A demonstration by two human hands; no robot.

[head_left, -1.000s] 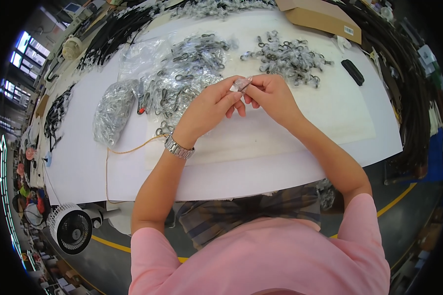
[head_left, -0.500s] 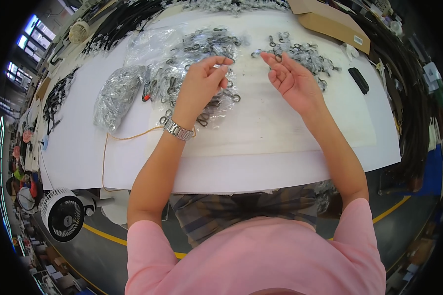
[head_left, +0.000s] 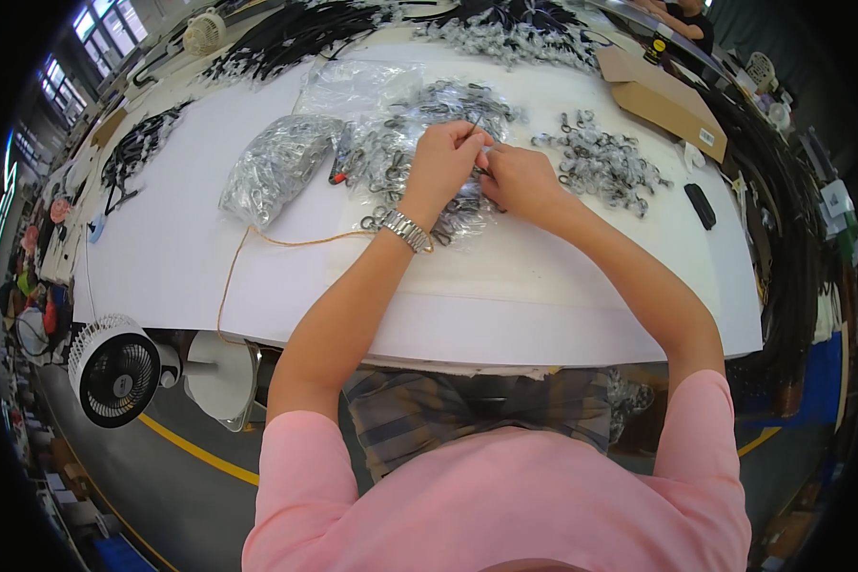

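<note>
Since half a second ago, both hands have been brought back together from apart, over the middle of the table. The left hand (head_left: 443, 157) and right hand (head_left: 517, 177) are now touching, fingertips closed on a small metal clasp (head_left: 479, 172), largely hidden between them. Beneath them lies a clear plastic sheet strewn with metal clasps (head_left: 405, 157), which the left hand was reaching into earlier. A silver wristwatch (head_left: 406, 230) is worn on the left wrist. Toward the right edge a second heap of clasps (head_left: 605, 162) lies well apart, with a black remote-like object (head_left: 701, 205) beyond. A filled plastic bag (head_left: 276, 167) rests to the left, and a cardboard box (head_left: 663, 100) at the far right corner. A white fan (head_left: 114, 370) stands below the near left edge.
</note>
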